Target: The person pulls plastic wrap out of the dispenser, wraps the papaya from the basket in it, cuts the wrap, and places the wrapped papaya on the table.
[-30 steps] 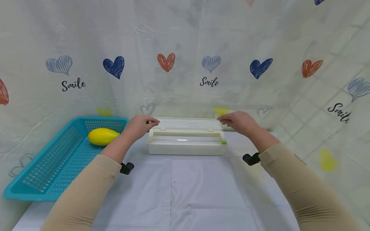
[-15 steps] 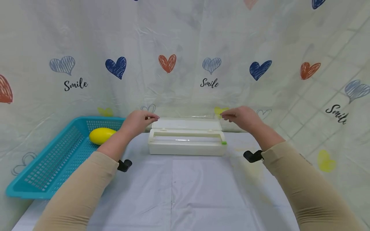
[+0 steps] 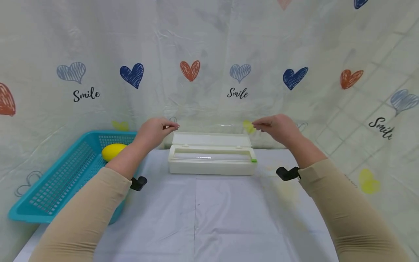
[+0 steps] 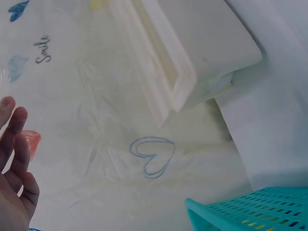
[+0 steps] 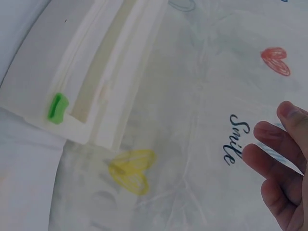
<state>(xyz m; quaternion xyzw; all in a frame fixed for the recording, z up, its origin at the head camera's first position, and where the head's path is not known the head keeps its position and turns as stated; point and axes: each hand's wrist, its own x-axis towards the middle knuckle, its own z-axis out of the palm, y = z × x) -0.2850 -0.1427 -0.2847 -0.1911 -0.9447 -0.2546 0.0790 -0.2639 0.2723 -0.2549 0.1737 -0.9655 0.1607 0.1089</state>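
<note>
A white cling film dispenser [image 3: 211, 168] stands on the table with its lid [image 3: 211, 139] raised at the back and a green cutter slider [image 5: 58, 109] at its right end. Inside the slot lies the film roll [image 3: 209, 157]. Above the lid, a clear sheet of cling film [image 3: 222, 125] shows only as a faint glint between the hands. My left hand [image 3: 155, 131] pinches its left end between thumb and fingers. At the right end, my right hand [image 3: 278, 128] pinches it the same way. The rest of the sheet is nearly invisible.
A turquoise plastic basket [image 3: 36, 214] stands on the left, partly behind the left forearm, with a yellow oval fruit-like item [image 3: 112, 151] inside. White cloth [image 3: 226, 218] covers the table. Behind the dispenser hangs a plastic sheet [image 3: 209, 43] printed with hearts and "Smile".
Both hands have risen from the lid's upper edge and moved slightly apart, drawing the cling film up above the lid. The dispenser has stayed in place.
</note>
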